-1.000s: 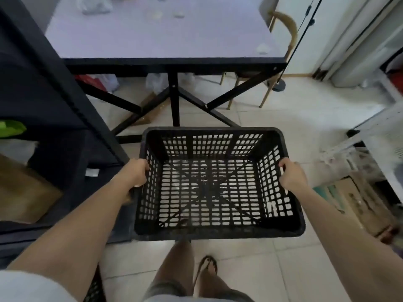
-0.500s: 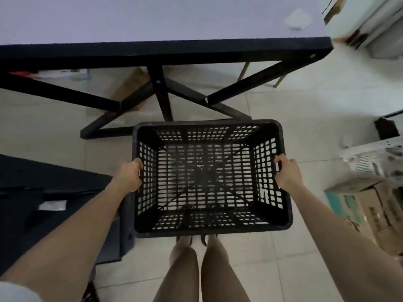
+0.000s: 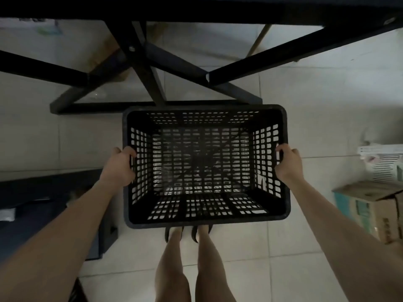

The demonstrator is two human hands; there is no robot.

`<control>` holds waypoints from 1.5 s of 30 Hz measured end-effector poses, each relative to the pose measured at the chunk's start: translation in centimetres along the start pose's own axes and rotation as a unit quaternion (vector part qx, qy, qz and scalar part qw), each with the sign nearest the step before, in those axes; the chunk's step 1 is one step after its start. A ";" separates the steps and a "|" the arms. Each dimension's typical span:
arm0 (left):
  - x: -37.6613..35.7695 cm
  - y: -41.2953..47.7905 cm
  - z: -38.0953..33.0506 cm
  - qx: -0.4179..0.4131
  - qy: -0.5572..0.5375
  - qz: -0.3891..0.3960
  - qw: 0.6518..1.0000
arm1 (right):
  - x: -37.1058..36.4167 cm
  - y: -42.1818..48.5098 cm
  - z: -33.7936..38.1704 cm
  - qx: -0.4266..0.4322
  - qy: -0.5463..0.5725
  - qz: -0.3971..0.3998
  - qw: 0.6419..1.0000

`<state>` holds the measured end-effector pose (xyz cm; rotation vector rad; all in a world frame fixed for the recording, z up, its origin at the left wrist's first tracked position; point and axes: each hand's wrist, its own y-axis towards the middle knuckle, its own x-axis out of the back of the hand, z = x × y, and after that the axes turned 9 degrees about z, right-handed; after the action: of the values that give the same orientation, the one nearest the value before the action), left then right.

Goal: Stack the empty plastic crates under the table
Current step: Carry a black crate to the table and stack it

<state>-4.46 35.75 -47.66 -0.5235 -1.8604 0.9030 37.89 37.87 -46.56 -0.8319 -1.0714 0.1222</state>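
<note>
Crate [image 3: 206, 166] in the middle of the frame, black, latticed, open side up and empty, carried level between two bare arms in the one head view on offer. The left hand [image 3: 118, 165] has its fingers curled tight around the rim and upper lattice of the left wall; the right hand [image 3: 287, 163] is wrapped the same way on the right wall, thumb over the edge. Both are closed on the crate, neither spread wide.

Across the top of the frame runs the dark edge of the table [image 3: 196, 9], and below it the black crossed braces of its base [image 3: 150, 68], whose floor bar lies just beyond the crate's far rim. Pale floor tiles [image 3: 327, 118] show under the table to right and left of the braces. No second crate is plainly visible beneath it, so I cannot tell what this one will be stacked on.

At the lower left sits a dark low object [image 3: 43, 205], near the left forearm; at the right edge, a cardboard box [image 3: 368, 208] and something white and slatted [image 3: 386, 164].

The risk, to my eye, is the base: pushed straight ahead, the crate would knock against the floor bar or the centre post and jar loose from one grip. Bent low under the tabletop edge, the head could catch it too. The feet [image 3: 188, 231] stand right under the near rim, so a dropped crate lands on toes.
</note>
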 end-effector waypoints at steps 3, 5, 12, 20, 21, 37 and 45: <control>-0.2 0.1 -0.8 0.005 0.001 -0.003 1.000 | -0.5 0.6 -0.8 -0.013 0.000 0.009 1.000; -0.2 0.0 -1.1 0.014 0.001 -0.010 1.000 | -0.7 0.8 -1.1 -0.015 0.000 0.009 1.000; -0.4 -0.6 -1.3 0.005 -0.019 -0.042 0.999 | -1.0 0.8 -1.1 -0.013 0.015 -0.008 1.000; -0.8 -0.9 -1.3 0.001 -0.030 -0.074 0.997 | -0.9 0.4 -1.2 0.004 0.035 -0.039 0.999; -0.7 -0.9 -1.4 0.001 -0.031 -0.075 0.997 | -0.7 0.4 -1.1 0.005 0.035 -0.041 0.999; -0.6 -2.1 -2.2 0.057 -0.027 0.011 0.998 | -0.4 -0.9 -0.1 0.011 -0.085 -0.010 0.996; 0.3 -10.9 -0.4 0.057 -0.078 0.027 0.995 | 1.0 -5.2 5.1 0.144 -0.177 -0.022 0.973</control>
<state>-3.89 29.22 -38.89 -0.4452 -1.9290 1.1069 32.71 37.49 -41.36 -0.5330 -1.3670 0.3914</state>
